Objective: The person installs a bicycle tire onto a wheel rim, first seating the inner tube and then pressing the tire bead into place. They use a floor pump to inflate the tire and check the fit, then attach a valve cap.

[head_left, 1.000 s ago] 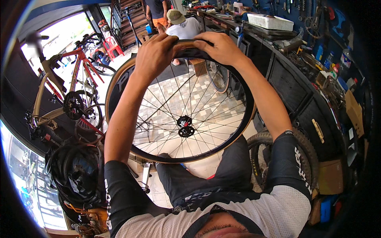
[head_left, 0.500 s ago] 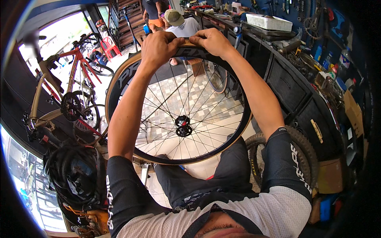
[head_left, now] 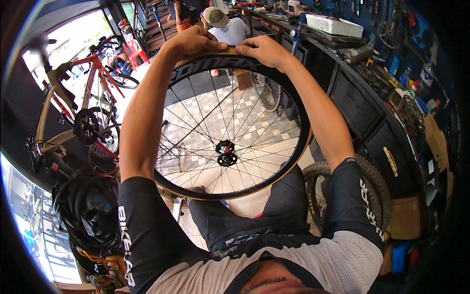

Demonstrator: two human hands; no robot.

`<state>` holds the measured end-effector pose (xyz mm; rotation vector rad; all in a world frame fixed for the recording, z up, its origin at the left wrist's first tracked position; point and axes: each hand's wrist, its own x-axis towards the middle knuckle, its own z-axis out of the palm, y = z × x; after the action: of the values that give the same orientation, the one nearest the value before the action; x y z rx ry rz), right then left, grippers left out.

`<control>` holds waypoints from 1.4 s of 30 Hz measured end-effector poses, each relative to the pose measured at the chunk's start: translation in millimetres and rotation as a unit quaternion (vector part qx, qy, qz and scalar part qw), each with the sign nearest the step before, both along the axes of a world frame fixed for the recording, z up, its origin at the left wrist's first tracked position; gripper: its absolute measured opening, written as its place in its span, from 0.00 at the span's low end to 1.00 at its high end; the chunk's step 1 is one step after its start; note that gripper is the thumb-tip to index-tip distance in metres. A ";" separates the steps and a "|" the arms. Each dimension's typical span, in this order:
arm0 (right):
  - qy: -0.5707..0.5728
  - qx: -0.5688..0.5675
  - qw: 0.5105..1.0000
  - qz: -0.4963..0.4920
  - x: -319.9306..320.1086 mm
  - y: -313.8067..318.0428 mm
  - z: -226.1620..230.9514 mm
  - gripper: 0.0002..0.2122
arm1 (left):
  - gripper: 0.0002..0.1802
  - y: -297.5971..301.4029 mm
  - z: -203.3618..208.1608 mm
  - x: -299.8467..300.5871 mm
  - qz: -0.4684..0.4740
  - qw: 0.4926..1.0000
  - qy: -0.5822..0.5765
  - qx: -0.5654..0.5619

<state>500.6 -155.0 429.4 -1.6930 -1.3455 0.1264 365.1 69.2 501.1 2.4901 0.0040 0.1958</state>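
A bicycle wheel (head_left: 240, 63) with a deep black rim, thin spokes and a tan-edged tyre (head_left: 233, 49) stands tilted in front of me, its near edge over my legs. At its far top edge, my left hand (head_left: 196, 41) is closed over the tyre, thumb pointing to the right. Just right of it, my right hand (head_left: 263, 50) pinches the same edge, the two thumbs nearly meeting. Fingers beyond the rim are partly hidden. The dark hub (head_left: 225, 153) shows in the middle. My left forearm covers the wheel's left side.
Bicycles (head_left: 87, 105) stand at the left, above a dark bundle (head_left: 88, 210). A knobby tyre (head_left: 374, 196) rests by my right leg. Along the right runs a cluttered workbench with a white basket (head_left: 334, 24). A person in a cap (head_left: 216, 18) is beyond the wheel.
My left hand has shifted up along the tyre with the wrist swung left, and its forearm has moved left. My right hand stays nearly in place. The wheel has shifted slightly.
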 end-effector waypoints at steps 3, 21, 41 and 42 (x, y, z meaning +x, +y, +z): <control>-0.042 0.012 0.999 -0.008 -3.7 -11.6 -2.7 0.17 | 0.22 -32.8 14.4 -18.3 -0.020 0.999 0.027 0.004; -0.324 -0.027 0.938 -0.120 -90.1 -42.0 30.1 0.40 | 0.38 3.6 -21.9 -158.0 0.071 0.991 -0.117 0.008; -0.498 0.164 0.825 -0.211 -102.5 24.9 -11.1 0.32 | 0.33 -13.5 -60.6 -147.4 0.179 0.902 -0.263 0.291; -0.499 0.165 0.822 -0.220 -100.6 22.8 -12.2 0.33 | 0.35 -19.3 -62.1 -146.6 0.181 0.882 -0.286 0.327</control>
<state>400.0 -132.2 417.2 -1.7446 -1.4849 -1.3581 218.5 50.0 439.0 2.9607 0.1856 1.2727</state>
